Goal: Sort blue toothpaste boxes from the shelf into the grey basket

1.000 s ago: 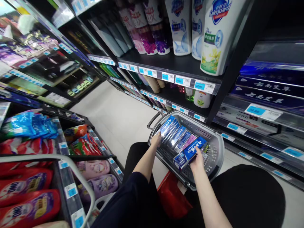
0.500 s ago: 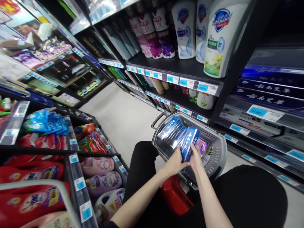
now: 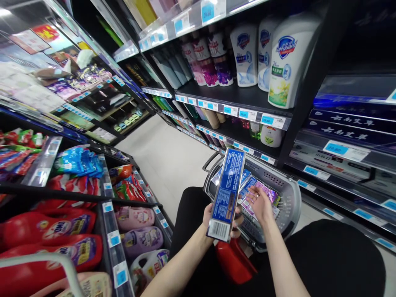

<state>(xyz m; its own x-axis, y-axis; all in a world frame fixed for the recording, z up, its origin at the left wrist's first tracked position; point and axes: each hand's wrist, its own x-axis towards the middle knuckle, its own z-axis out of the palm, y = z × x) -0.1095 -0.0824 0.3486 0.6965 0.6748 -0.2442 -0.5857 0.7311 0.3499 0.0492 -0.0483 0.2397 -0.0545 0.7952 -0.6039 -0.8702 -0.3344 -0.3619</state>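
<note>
My left hand (image 3: pixel 216 216) is clamped around the lower end of a blue box (image 3: pixel 227 193), holding it upright with its back panel and barcode toward me, just above the near rim of the basket (image 3: pixel 291 214). My right hand (image 3: pixel 261 203) sits just right of that box with fingers spread and loose, gripping nothing, resting on the boxes (image 3: pixel 262 190) lying in the basket. I judge this as the sorting stage: one box lifted out, the rest being fingered. The next move, as I read it, calls for a firm pinch on another box without tipping the raised one.
</note>
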